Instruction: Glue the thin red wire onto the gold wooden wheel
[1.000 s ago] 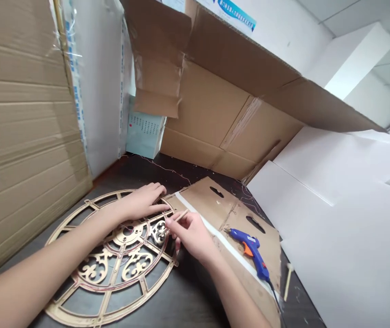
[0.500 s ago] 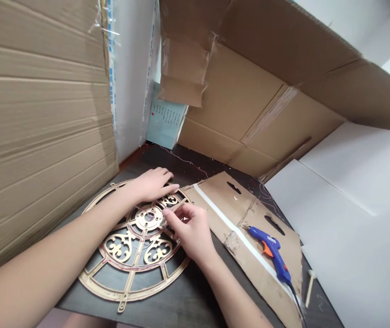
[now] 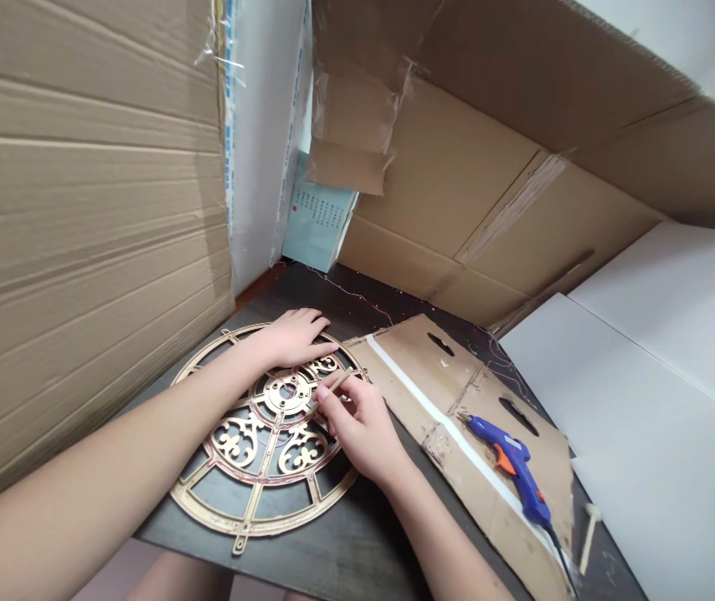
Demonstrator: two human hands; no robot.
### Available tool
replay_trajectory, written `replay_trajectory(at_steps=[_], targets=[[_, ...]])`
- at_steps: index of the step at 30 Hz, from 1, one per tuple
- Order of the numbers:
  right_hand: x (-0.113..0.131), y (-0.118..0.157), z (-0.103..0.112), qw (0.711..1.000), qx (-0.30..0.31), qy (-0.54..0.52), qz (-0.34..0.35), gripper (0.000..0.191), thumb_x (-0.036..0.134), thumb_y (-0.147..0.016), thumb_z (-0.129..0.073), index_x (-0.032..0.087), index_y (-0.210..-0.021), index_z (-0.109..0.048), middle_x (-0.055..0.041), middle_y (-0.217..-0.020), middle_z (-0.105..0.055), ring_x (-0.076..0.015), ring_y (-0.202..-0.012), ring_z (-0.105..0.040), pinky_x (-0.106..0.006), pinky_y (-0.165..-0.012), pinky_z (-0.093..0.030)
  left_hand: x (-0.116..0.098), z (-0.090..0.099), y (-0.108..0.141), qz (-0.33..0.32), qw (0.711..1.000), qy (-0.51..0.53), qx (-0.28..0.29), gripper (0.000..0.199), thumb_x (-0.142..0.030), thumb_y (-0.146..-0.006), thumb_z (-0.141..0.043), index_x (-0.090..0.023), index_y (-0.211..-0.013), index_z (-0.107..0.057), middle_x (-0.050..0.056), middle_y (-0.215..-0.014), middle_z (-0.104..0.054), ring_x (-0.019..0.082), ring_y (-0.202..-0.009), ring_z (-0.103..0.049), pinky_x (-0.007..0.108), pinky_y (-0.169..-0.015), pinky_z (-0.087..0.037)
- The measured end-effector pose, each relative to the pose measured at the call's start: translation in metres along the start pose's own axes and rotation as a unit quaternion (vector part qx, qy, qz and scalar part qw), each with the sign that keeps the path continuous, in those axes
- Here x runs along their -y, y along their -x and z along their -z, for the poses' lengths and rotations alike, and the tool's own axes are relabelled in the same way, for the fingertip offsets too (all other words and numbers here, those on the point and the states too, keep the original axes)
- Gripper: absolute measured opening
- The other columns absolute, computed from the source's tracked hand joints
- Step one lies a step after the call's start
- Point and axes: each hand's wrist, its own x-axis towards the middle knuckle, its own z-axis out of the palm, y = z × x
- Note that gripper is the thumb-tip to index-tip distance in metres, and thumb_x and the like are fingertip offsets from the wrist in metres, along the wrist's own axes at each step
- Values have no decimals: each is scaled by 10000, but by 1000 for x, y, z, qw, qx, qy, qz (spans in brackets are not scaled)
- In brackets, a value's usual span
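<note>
On the table before me lies the round wooden frame. My right hand pinches a thin stick over its right side; I can't tell whether the stick touches the frame. I judge this close work beside the hub, so the next move calls for a light grip and steady frame. The glue gun lies rightward on cardboard. Farther in, my left hand spreads loosely, palm down, across the frame's far side.
</note>
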Motion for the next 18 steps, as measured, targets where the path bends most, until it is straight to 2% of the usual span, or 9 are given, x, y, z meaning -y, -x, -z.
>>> replay_trajectory(at_steps=[18], targets=[[-2,-3,4,999,5,38,1,161,289,-936,-542,171,-841,-597,11,-736,-589,-93,-601,-499,-206,-562,-381,-4,2,-3,8,1000,-10,9,771,-649,-923,-333,-124,-1470,-468,180,-1539,-429,339,-1403,-398,464,-1165,-307]])
